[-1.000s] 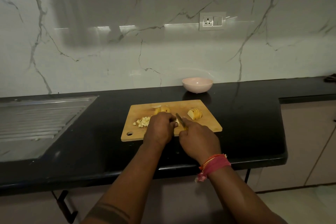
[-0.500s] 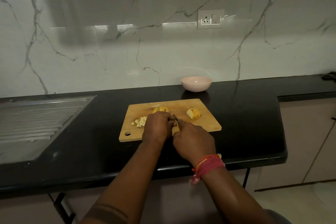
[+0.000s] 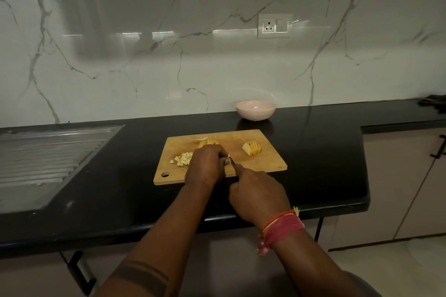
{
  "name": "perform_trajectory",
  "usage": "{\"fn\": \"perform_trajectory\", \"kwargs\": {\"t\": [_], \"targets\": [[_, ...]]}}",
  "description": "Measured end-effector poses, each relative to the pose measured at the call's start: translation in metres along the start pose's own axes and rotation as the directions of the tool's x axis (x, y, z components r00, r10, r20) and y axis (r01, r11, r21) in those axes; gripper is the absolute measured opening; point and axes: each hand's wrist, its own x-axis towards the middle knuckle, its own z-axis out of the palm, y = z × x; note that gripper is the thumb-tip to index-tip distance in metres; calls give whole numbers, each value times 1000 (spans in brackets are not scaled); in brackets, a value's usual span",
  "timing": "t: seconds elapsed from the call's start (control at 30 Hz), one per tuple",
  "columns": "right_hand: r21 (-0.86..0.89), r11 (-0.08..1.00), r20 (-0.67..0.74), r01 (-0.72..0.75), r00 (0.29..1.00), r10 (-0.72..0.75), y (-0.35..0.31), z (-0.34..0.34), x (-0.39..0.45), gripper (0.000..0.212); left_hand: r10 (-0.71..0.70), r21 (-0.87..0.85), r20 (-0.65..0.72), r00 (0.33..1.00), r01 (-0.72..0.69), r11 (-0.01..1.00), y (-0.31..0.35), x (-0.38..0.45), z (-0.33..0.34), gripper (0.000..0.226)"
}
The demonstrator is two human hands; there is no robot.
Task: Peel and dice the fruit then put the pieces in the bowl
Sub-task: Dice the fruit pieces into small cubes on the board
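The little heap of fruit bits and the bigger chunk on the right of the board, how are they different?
The diced heap is many small loose cubes; the sliced chunk is one bigger wedge, cut into slices that stay together. The diced heap lies on the left of the cutting board, beside the left hand; the sliced chunk sits alone on the right. Both are pale yellow fruit, on the board rather than in the bowl.

Ahead of me: a white marble-veined wall (image 3: 144, 55) carrying a socket plate (image 3: 274, 25) far right. The black surface (image 3: 325, 152) holds a steel drainboard (image 3: 43, 159) left; beige cabinets (image 3: 405, 183) stand right.
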Motion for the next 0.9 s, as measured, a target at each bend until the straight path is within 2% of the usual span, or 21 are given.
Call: {"fn": "perform_trajectory", "kwargs": {"t": [0.1,0.17,0.33,0.57,0.9], "targets": [[9,1000,3,11,1000,-11,1,-3,-2,51,82,93,60,995,-87,992,1,0,1,31],[32,999,8,14,1000,-15,2,-4,-4,49,89,134,78,993,-99,986,2,-1,1,28],[86,996,-10,17,1000,-16,7,-10,-10,48,50,93,65,997,-55,994,3,-2,-1,24],[208,978,-66,-8,998,22,8,-11,-12,54,-48,-27,-24,999,47,999,1,-6,-4,16],[112,994,-9,4,1000,-4,-9,-1,18,48,-58,-77,-24,998,56,995,0,-2,-5,10]]}}
